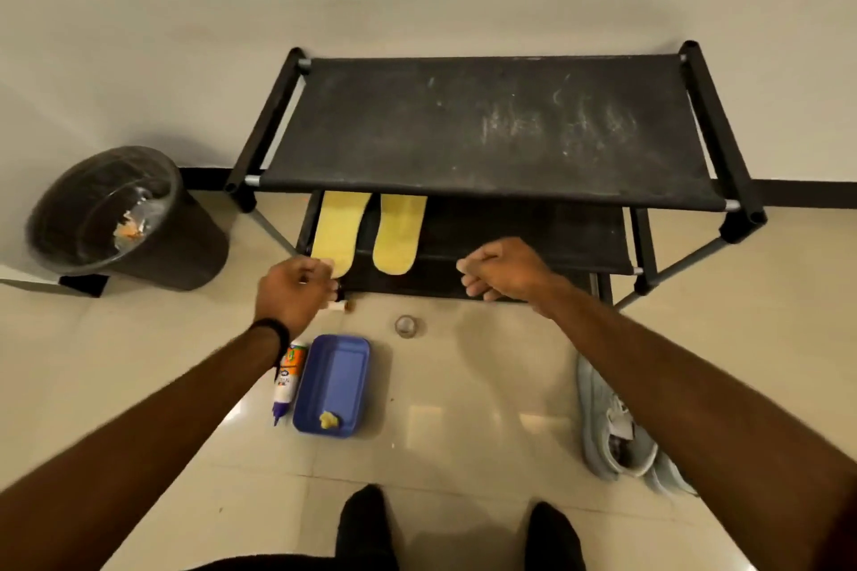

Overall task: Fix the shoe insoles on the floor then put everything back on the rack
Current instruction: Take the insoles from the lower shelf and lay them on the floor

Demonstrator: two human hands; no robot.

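against the far wall stands a black shoe rack (487,125), two yellow insoles (341,232) side by side on its lower shelf. near it, the left hand (292,292) pinches the left insole's heel; the right hand (501,269) is clenched, empty. nearer on the floor lie grey sneakers (607,422), a blue tray (331,385) and a glue bottle (287,380).

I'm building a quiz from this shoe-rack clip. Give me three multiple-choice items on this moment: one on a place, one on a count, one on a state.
1. Where do the yellow insoles lie?
A. In the bin
B. On the rack's lower shelf
C. In the blue tray

2. How many insoles show?
A. One
B. Two
C. Four

3. How is the glue bottle?
A. Lying on the floor beside the blue tray
B. Upright on the rack's top shelf
C. Held in the right hand

Key: 1 B, they jut from under the top shelf; 2 B, a pair lies side by side; 3 A, it lies flat, left of the tray.
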